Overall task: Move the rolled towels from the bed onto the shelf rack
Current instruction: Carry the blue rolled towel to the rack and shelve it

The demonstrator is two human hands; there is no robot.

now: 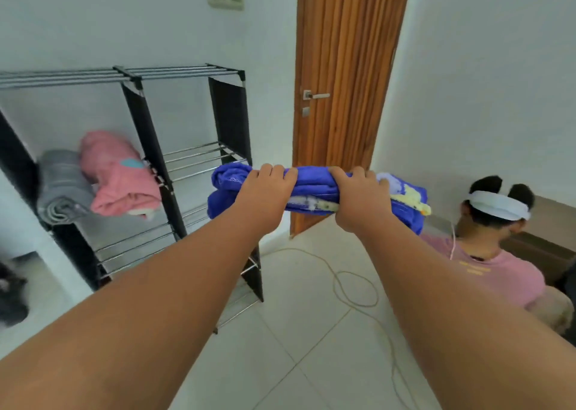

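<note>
Though both grips, left hand (268,188) and right hand (355,199), clasp the rolled blue cloth towel (311,186), ends may snag the black metal rack (174,72).

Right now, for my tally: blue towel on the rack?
Off: left hand and right hand hold the blue towel near the rack.

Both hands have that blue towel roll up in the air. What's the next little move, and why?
Probably swing the blue towel left and down onto the shelf rack, on the right compartment's bare rails. The left hand and right hand both grip it in mid-air, while the pink towel and grey towel already lie in the left compartment.
</note>
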